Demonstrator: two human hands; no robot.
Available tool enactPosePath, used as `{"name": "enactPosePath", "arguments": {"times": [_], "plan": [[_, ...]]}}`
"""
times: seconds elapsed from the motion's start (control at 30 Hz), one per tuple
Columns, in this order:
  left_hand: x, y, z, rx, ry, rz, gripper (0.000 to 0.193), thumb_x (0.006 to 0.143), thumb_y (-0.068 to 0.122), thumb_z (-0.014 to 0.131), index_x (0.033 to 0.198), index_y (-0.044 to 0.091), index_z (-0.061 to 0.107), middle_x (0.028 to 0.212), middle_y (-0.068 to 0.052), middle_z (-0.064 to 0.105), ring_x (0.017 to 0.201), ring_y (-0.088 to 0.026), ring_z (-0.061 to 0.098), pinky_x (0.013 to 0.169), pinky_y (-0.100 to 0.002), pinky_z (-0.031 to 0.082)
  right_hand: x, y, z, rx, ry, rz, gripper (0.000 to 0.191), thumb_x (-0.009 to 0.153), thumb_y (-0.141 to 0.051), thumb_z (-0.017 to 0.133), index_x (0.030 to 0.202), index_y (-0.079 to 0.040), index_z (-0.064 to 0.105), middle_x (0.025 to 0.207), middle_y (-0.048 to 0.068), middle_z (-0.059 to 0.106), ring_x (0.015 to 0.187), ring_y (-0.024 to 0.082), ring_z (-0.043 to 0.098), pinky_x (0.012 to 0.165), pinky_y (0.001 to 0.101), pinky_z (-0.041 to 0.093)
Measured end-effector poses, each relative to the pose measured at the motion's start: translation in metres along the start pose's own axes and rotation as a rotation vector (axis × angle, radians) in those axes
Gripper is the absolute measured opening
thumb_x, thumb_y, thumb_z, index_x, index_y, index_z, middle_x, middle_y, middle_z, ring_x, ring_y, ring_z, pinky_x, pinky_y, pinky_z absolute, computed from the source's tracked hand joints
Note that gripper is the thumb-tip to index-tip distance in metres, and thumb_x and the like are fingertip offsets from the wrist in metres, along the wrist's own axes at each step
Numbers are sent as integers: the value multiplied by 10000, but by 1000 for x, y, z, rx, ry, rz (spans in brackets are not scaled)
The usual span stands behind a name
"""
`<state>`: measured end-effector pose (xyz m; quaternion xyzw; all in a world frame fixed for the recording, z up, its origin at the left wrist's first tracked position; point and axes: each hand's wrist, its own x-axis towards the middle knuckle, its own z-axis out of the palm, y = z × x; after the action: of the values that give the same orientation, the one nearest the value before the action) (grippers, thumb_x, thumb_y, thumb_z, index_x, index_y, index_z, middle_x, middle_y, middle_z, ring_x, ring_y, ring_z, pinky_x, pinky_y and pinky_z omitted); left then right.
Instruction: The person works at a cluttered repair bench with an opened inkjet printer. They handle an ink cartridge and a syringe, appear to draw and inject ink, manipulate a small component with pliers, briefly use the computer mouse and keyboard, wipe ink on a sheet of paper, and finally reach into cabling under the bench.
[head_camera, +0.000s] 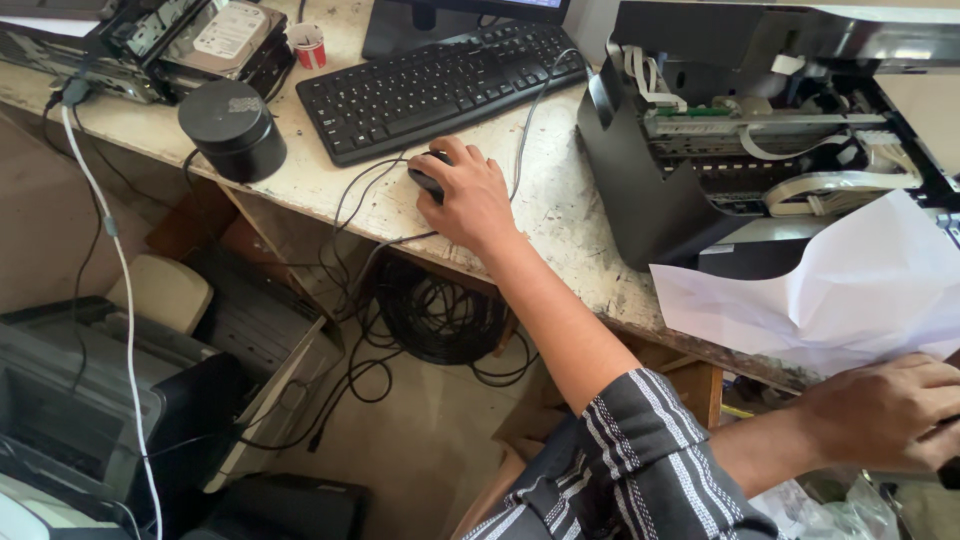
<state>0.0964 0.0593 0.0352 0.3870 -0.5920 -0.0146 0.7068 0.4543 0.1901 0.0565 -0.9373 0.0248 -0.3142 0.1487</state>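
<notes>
A black keyboard (440, 88), round speaker (233, 128) and paper cup (309, 45) share the worn desk (560, 215).

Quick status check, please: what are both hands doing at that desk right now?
Left hand cupped over black mouse. Right hand resting on white paper by opened printer. Cables trail around the mouse.

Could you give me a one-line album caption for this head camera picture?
Left hand on a black mouse beside the keyboard, right hand by white paper.
</notes>
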Motion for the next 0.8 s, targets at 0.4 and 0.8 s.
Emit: {"name": "enactPosePath", "arguments": {"times": [0.4,0.8], "plan": [[1,-6,7,79,-13,27,204,1003,294,633,1011,90,649,1087,-55,683,1017,-221,630,967,-277,506,1,-3,-2,-6,-5,3,488,750,-212,735,1236,-232,709,1264,55,623,1140,291,605,917,466,482],[14,13,-5,62,-47,82,178,994,212,657,987,39,695,1006,-105,687,1009,-267,664,953,-349,528,-8,33,8,460,49,215,643,894,-473,779,1444,-204,582,1469,139,564,1416,347,498,1198,444,399]]}}
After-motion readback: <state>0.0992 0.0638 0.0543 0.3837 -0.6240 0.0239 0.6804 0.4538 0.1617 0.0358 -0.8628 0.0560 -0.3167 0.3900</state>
